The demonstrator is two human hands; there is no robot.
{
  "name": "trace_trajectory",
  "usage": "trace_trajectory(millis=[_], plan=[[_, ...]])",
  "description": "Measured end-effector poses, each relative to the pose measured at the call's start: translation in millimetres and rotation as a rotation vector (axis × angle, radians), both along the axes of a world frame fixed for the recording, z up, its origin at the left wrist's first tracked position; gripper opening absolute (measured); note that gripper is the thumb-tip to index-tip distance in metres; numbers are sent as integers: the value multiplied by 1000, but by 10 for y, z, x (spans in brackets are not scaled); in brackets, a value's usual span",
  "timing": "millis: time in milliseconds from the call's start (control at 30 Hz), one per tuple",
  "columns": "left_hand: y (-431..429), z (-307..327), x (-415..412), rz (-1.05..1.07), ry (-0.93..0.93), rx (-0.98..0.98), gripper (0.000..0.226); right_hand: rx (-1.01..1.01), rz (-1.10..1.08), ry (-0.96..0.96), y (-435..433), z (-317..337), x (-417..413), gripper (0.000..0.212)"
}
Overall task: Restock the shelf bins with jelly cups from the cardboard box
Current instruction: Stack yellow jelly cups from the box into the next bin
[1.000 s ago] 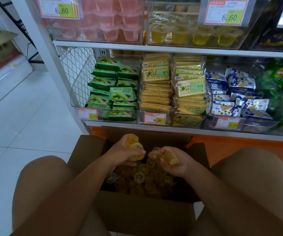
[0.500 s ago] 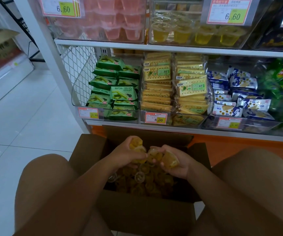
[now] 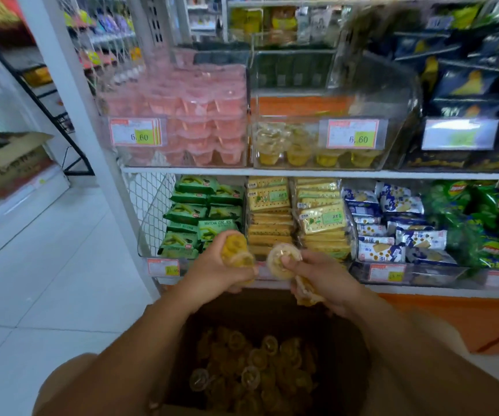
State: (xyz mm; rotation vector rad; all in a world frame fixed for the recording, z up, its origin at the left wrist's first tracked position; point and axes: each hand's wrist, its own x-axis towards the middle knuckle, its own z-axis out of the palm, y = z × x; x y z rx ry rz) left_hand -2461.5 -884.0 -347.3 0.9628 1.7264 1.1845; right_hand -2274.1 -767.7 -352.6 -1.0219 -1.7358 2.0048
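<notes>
My left hand (image 3: 218,273) grips yellow jelly cups (image 3: 236,250) above the open cardboard box (image 3: 179,340). My right hand (image 3: 323,280) holds more yellow jelly cups (image 3: 281,261), one pinched at the fingertips and another under the palm. Both hands are raised in front of the lower shelf. Many yellow jelly cups (image 3: 257,373) lie loose inside the box between my knees. On the shelf above, a clear bin (image 3: 326,115) holds one low layer of yellow cups (image 3: 299,153). Beside it on the left, a clear bin of pink jelly cups (image 3: 194,115) is stacked high.
The lower shelf carries green matcha cookie packs (image 3: 203,217), cracker packs (image 3: 296,211), blue biscuit packs (image 3: 392,223) and green chip bags (image 3: 482,220). Dark snack bags (image 3: 467,85) fill the upper right. A white shelf post (image 3: 92,139) stands left; another carton (image 3: 5,163) sits on the far left.
Both hands rose out of the box with their jelly cups, up to the lower shelf's height. My view tilted upward, bringing the upper bins into full sight.
</notes>
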Motion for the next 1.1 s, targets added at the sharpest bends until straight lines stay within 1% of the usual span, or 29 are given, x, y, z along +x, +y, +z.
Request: trace_trajectory(millis=[67, 133, 233, 267, 367, 400, 467, 500, 567, 600, 667, 733, 800, 867, 967, 1033, 1100], plan=[[75, 339, 15, -38, 54, 48, 61, 115, -38, 35, 68, 307, -31, 23], [138, 683, 35, -72, 161, 98, 64, 208, -58, 61, 122, 608, -46, 23], [240, 1140, 3, -98, 253, 182, 68, 314, -30, 90, 202, 1084, -24, 22], [270, 1291, -11, -104, 283, 208, 68, 351, -18, 93, 225, 1261, -9, 23], [380, 1753, -83, -107, 357, 296, 64, 501, -14, 127, 362, 1831, 16, 39], [420, 1899, -113, -94, 383, 333, 63, 570, -20, 127, 443, 2022, 11, 37], [499, 2133, -182, -47, 444, 396, 61, 695, -19, 83, 639, 2351, -12, 25], [579, 2231, -245, -26, 472, 428, 62, 747, -17, 56, 775, 2503, -53, 25], [677, 2332, -336, -3, 506, 444, 66, 774, -25, -2, 1056, 2648, -128, 25], [732, 2362, -388, 0, 524, 446, 68, 781, -34, -49, 1233, 2678, -195, 21], [801, 2366, -465, 2, 559, 434, 69, 838, -24, -210, 1590, 2674, -352, 19], [848, 2340, -532, 3, 585, 419, 71, 913, 45, -426, 1972, 2613, -550, 32], [912, 2335, -596, 1, 584, 425, 67, 929, 102, -626, 2347, 2501, -748, 46], [1005, 2352, -670, 14, 595, 428, 64, 871, 91, -747, 2635, 2367, -898, 44], [1161, 2379, -778, 18, 664, 426, 66, 764, 117, -887, 2812, 2233, -1020, 39], [1251, 2365, -844, 7, 683, 418, 70, 696, 149, -946, 2900, 2155, -1053, 43], [1307, 2343, -887, -15, 693, 408, 70, 615, 164, -966, 2978, 2090, -1069, 52]])
